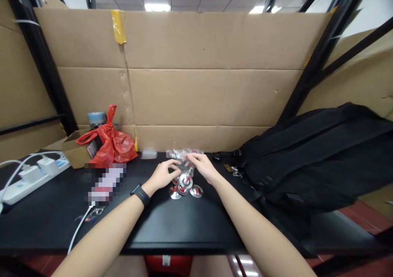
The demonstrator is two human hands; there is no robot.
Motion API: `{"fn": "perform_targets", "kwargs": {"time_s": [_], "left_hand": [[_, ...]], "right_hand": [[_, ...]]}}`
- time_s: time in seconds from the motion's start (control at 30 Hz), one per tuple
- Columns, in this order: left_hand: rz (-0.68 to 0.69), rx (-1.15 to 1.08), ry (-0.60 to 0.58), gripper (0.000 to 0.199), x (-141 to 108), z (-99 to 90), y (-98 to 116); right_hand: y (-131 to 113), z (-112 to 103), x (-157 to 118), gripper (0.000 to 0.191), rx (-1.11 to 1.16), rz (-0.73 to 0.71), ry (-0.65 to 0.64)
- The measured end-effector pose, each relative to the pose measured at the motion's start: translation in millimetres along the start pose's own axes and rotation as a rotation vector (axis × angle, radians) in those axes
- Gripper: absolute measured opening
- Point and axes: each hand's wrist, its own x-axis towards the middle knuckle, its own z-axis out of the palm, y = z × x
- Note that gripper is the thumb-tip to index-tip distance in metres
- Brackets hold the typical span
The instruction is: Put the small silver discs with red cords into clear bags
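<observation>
A small clear plastic bag [188, 170] is held up between my two hands over the middle of the black table. My left hand [162, 174], with a dark watch on its wrist, has its thumb and fingers curved at the bag's left side. From the right, my right hand [204, 167] pinches the upper part of the bag, its fingertips partly blurred. Just below lies a small pile of shiny silver discs [186, 181] with red centres, some overlapping. One separate disc [196, 191] rests at the right of the pile.
Behind my hands lie clear packets [172, 154] and a stack of plastic bags [149, 153]. A red bag [115, 144], a cardboard box [76, 150], a phone [106, 185] and a power strip [33, 179] stand left. A black backpack [322, 158] fills the right.
</observation>
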Motion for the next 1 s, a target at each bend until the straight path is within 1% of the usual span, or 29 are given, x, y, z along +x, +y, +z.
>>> {"fn": "perform_targets", "kwargs": {"time_s": [0.1,0.2,0.23,0.3,0.37,0.4,0.43,0.5,0.57,0.63,0.7,0.77,0.8,0.87,0.93,1.0], "left_hand": [[-0.014,-0.011,0.108,0.018,3.5,0.2,-1.2],[-0.056,-0.076,0.166,0.017,5.8,0.5,-3.9],[-0.069,-0.089,0.181,0.019,5.8,0.2,-4.0],[-0.065,-0.062,0.266,0.023,4.3,-1.5,-1.5],[0.019,0.060,0.353,0.027,1.3,-5.3,5.2],[0.090,0.152,0.351,0.029,-0.4,-7.9,9.7],[0.170,0.255,0.300,0.031,-2.1,-10.8,14.4],[0.296,0.455,0.135,0.036,-4.5,-16.2,22.8],[0.343,0.598,0.023,0.035,-5.2,-20.1,27.5],[0.357,0.678,-0.029,0.035,-4.5,-22.1,28.2],[0.383,0.717,-0.068,0.041,-3.1,-22.5,26.2],[0.406,0.745,-0.087,0.048,-1.9,-21.4,23.7],[0.412,0.760,-0.083,0.047,-1.2,-20.4,22.5],[0.410,0.800,-0.062,0.036,0.7,-18.5,20.1],[0.389,0.840,-0.029,0.028,3.8,-19.3,16.4],[0.345,0.871,0.020,0.027,7.6,-26.2,9.8]], "right_hand": [[0.7,1.4,-1.7,0.045,-0.012,-0.015,-0.007],[4.6,2.5,-2.2,0.051,0.025,-0.031,-0.027],[6.7,2.9,-1.7,0.049,0.037,-0.033,-0.012],[11.7,3.4,0.1,0.046,0.047,-0.022,0.054],[16.8,3.8,2.1,0.047,0.045,0.003,0.138],[18.9,4.0,2.9,0.049,0.044,0.015,0.174],[20.7,4.3,3.4,0.051,0.045,0.023,0.199],[22.7,5.6,3.6,0.055,0.050,0.036,0.209],[22.8,8.2,3.1,0.056,0.058,0.048,0.186],[22.2,12.4,2.6,0.058,0.081,0.060,0.172],[22.2,18.0,2.5,0.059,0.135,0.073,0.182],[23.3,23.9,2.9,0.060,0.203,0.091,0.207],[24.2,26.6,3.4,0.061,0.227,0.102,0.210],[26.2,29.7,5.3,0.061,0.233,0.118,0.179],[28.2,27.5,8.7,0.057,0.164,0.104,0.120],[31.0,17.5,13.0,0.044,-0.002,0.025,0.119]]}}
